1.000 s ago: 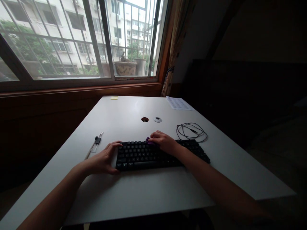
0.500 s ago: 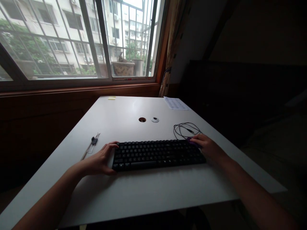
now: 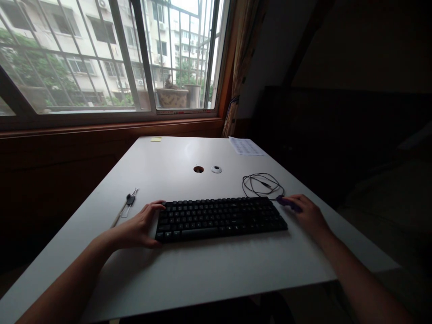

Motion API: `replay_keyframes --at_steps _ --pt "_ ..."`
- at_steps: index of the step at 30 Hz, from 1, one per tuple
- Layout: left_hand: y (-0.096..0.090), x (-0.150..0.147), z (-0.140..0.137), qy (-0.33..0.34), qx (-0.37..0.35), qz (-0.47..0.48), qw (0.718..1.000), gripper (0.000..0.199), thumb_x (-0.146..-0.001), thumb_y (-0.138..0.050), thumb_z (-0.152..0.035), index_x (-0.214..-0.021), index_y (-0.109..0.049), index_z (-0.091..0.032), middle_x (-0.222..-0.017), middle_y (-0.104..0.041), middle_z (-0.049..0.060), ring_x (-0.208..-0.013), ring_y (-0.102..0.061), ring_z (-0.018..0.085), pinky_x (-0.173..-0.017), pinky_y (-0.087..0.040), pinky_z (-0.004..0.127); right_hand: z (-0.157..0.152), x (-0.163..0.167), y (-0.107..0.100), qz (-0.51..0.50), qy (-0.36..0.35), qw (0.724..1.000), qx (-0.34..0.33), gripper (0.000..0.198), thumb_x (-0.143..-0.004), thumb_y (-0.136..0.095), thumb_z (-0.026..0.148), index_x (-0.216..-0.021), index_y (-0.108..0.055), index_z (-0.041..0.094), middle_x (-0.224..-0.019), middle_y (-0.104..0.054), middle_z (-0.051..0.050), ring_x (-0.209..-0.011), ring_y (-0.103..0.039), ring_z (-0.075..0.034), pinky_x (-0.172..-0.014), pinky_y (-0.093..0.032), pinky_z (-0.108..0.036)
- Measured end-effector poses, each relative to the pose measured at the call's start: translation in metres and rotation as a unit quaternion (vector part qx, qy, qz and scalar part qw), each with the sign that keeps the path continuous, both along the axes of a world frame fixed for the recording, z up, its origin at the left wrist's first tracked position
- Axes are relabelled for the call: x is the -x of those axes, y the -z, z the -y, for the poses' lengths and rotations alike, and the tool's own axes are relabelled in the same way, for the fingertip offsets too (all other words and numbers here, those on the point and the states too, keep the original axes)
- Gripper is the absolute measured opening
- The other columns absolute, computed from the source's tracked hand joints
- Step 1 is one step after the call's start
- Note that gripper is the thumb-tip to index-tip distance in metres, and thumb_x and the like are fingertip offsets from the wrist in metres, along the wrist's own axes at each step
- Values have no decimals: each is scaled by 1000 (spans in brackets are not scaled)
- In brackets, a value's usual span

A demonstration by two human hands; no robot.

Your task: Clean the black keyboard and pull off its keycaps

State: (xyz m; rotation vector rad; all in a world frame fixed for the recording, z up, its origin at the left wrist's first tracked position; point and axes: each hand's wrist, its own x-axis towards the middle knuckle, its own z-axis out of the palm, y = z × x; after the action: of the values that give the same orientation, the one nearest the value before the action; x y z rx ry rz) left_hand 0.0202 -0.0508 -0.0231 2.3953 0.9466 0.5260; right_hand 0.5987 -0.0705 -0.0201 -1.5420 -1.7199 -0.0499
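A black keyboard point(image 3: 219, 220) lies flat on the white desk. My left hand point(image 3: 143, 227) grips its left end, fingers at the far corner and thumb at the near corner. Just off the keyboard's far right corner, my right hand point(image 3: 308, 216) is closed on a small purple object point(image 3: 290, 204). That object is slim and dark, and I cannot make out its exact kind. Behind the keyboard's right part lies a coiled black cable point(image 3: 263, 182).
Left of the keyboard lie a thin grey stick point(image 3: 121, 211) and a black binder clip point(image 3: 130, 200). Farther back are a round cable hole point(image 3: 199, 169), its white cover point(image 3: 216, 169), printed paper point(image 3: 247, 146) and a yellow sticky note point(image 3: 155, 139). A barred window stands beyond the desk point(image 3: 189, 274).
My right hand has moved right with the purple object, from over the keyboard's far right corner to just off it. My left hand keeps its place on the keyboard.
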Motion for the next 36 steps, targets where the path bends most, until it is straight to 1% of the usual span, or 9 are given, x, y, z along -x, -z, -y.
replay_keyframes --at_steps 3,6,11,17,24,26,29,32,36 --pt "0 0 0 -4 1 -6 1000 92 -66 -84 -34 -139 -29 -25 -151 -27 17 -136 -37 36 -112 -35 54 -8 5 -6 -14 -40 999 21 31 -78 -54 13 -101 -73 22 -98 -67 -8 -87 -68 -21 -79 -59 -34" --pt "0 0 0 -5 3 -6 1000 95 -66 -84 -34 -141 -27 -26 -152 -27 17 -137 -36 37 -113 -35 55 -20 20 -11 6 -79 997 14 32 -78 -57 13 -103 -73 24 -100 -66 -8 -91 -67 -23 -82 -59 -36" --pt "-2 0 1 -5 -3 -2 1000 103 -66 -84 -33 -147 -21 -27 -152 -29 17 -138 -36 37 -114 -33 54 -40 74 -21 83 -179 980 -2 32 -84 -59 14 -111 -71 25 -103 -64 -8 -97 -64 -24 -88 -55 -41" --pt "-5 -1 2 -1 -2 5 1000 105 -67 -84 -34 -149 -20 -28 -152 -29 17 -138 -36 38 -114 -34 56 -58 174 -34 124 -352 927 -13 34 -89 -57 9 -118 -67 23 -105 -63 -9 -97 -62 -21 -87 -55 -38" --pt "-8 -2 3 -4 -16 -11 1000 112 -67 -84 -34 -153 -12 -28 -151 -31 16 -138 -35 39 -114 -34 55 -62 292 -30 184 -502 844 -52 31 -92 -52 7 -118 -64 19 -110 -61 -10 -101 -58 -19 -90 -53 -35" --pt "-5 -2 2 -5 -20 -15 1000 114 -66 -84 -35 -153 -11 -28 -151 -31 16 -138 -34 39 -113 -34 55 -57 315 -28 220 -518 824 -64 31 -93 -51 7 -120 -63 17 -114 -61 -10 -102 -56 -18 -93 -51 -33" --pt "-1 -1 0 1 -31 -20 999 115 -67 -84 -36 -154 -10 -28 -153 -29 17 -139 -32 40 -113 -34 57 -51 332 -25 272 -503 817 -76 32 -91 -52 7 -120 -62 15 -118 -60 -12 -103 -54 -21 -95 -49 -34" --pt "2 1 -1 3 -48 -23 999 116 -67 -84 -37 -155 -8 -29 -154 -27 17 -139 -31 41 -113 -34 58 -46 331 -24 302 -473 825 -60 30 -88 -54 6 -115 -64 14 -115 -60 -12 -100 -53 -22 -91 -50 -34" --pt "0 1 0 0 -50 -34 998 115 -68 -83 -38 -156 -9 -29 -154 -27 15 -139 -32 41 -113 -35 57 -40 314 -23 305 -454 836 -44 30 -85 -56 3 -110 -65 16 -110 -61 -10 -95 -53 -22 -87 -51 -33"
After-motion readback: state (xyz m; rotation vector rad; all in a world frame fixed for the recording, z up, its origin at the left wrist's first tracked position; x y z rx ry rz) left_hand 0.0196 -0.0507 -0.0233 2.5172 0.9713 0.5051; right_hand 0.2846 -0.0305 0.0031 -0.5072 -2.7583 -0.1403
